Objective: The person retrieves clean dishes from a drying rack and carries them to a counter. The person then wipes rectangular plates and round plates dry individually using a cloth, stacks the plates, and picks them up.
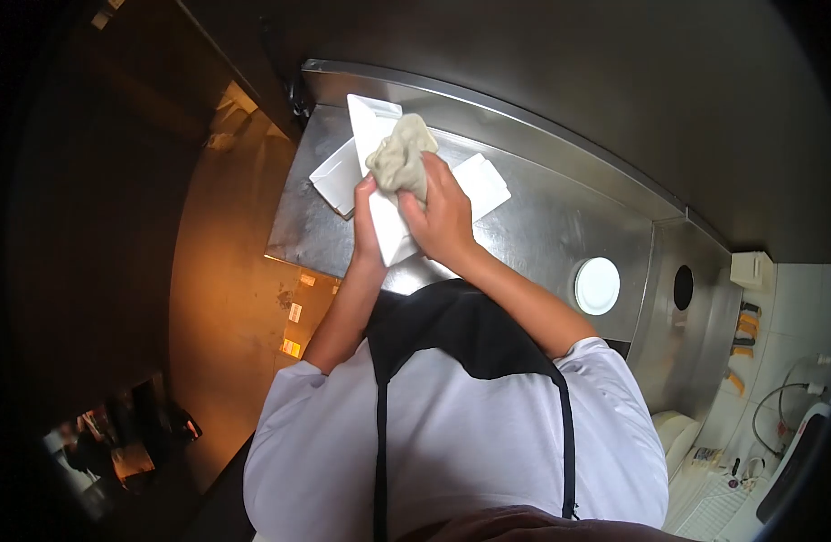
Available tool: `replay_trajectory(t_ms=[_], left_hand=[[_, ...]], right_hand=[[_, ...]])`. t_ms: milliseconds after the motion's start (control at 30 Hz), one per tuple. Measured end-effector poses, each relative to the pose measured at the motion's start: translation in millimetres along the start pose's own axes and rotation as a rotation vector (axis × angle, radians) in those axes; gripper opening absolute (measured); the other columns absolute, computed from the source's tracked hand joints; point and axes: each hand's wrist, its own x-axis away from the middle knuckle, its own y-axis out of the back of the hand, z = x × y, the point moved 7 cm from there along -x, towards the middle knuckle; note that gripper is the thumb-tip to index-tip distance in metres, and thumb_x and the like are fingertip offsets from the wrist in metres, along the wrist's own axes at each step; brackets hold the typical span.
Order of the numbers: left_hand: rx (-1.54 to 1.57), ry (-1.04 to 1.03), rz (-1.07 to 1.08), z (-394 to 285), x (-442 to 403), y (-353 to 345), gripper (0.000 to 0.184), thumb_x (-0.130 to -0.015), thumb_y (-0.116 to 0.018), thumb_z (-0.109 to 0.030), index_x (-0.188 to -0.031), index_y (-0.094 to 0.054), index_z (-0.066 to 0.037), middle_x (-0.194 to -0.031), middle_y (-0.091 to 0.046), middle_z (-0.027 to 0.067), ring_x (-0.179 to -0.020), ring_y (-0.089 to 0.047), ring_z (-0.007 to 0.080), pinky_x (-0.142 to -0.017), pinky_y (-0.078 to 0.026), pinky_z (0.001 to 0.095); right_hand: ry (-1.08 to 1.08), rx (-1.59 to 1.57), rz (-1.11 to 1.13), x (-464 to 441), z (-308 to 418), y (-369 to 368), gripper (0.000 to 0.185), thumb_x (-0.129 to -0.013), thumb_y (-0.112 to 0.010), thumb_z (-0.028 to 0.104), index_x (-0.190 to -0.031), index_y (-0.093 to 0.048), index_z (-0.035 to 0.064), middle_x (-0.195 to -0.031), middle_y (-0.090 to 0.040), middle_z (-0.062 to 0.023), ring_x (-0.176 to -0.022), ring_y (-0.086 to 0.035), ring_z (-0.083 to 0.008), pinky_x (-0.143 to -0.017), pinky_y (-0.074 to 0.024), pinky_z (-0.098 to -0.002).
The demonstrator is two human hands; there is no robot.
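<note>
A white rectangular dish (393, 237) is held tilted above the steel counter. My left hand (368, 221) grips its left edge, with the fingers partly hidden under the dish. My right hand (441, 212) is closed on a crumpled beige cloth (400, 163), which lies against the inside of the dish. Behind and below the held dish, more white dishes rest on the counter, one (337, 176) to the left and another (483, 185) to the right.
The steel counter (542, 235) has a raised back edge. A stack of round white plates (597, 285) stands at its right, and a dark round hole (683, 287) lies farther right. Yellow-and-black items (748, 330) hang along the tiled wall.
</note>
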Motion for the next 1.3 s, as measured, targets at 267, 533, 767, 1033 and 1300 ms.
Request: replay_trajectory(t_ms=[267,533,767,1033,1300], left_hand=[[-0.094,-0.177,-0.138,-34.4,-20.8,22.0,0.077,-0.101,-0.044,-0.051,-0.153,-0.039,0.006,-0.14,-0.059,0.0251,-0.125,-0.061,0.0357,-0.11,-0.047,0.0457],[-1.466,-0.552,-0.064,-73.4,-76.4,65.9,0.074,-0.08,-0.084,-0.032,-0.146,-0.059,-0.01,-0.137,-0.061,0.0198,-0.124,-0.06,0.0339,-0.109,-0.046,0.0401],[-2.094,-0.535,0.059,-36.4,-95.0,103.8,0.096,-0.067,-0.09,-0.041,-0.15,-0.055,-0.01,-0.142,-0.05,0.0317,-0.132,-0.05,0.0456,-0.113,-0.038,0.0553],[-2.099,-0.52,0.135,-24.9,-105.9,118.4,0.104,-0.065,-0.093,-0.047,-0.152,-0.052,-0.008,-0.147,-0.046,0.0336,-0.139,-0.044,0.0485,-0.116,-0.034,0.056],[-1.815,-0.926,0.227,-17.4,-43.1,72.6,0.054,-0.083,-0.085,-0.026,-0.129,-0.069,-0.004,-0.14,-0.062,0.0186,-0.131,-0.057,0.0391,-0.116,-0.04,0.0515]], right_hand=[[-0.237,-0.282,0.276,26.7,6.2,-10.6,0.045,-0.088,-0.07,0.018,-0.127,-0.06,-0.0008,-0.119,-0.066,-0.0216,-0.103,-0.067,-0.0361,-0.092,-0.0539,-0.0433],[-0.513,-0.456,0.291,41.2,-56.3,0.3,0.04,-0.087,-0.073,0.016,-0.124,-0.066,0.0041,-0.106,-0.074,-0.0162,-0.1,-0.072,-0.0234,-0.091,-0.0549,-0.0362],[-0.284,0.032,0.081,22.9,-127.6,53.6,0.063,-0.074,-0.077,0.009,-0.136,-0.065,0.0099,-0.135,-0.067,-0.0157,-0.121,-0.066,-0.0353,-0.104,-0.0521,-0.0392],[0.06,0.475,0.548,32.8,-158.3,-5.3,0.066,-0.078,-0.073,0.038,-0.14,-0.066,0.0165,-0.156,-0.049,-0.0193,-0.143,-0.045,-0.0421,-0.117,-0.0369,-0.0536],[0.238,0.289,0.654,71.1,-97.2,-43.4,0.059,-0.081,-0.074,0.033,-0.136,-0.067,0.0135,-0.142,-0.06,-0.0196,-0.124,-0.058,-0.0388,-0.104,-0.0461,-0.0496]])
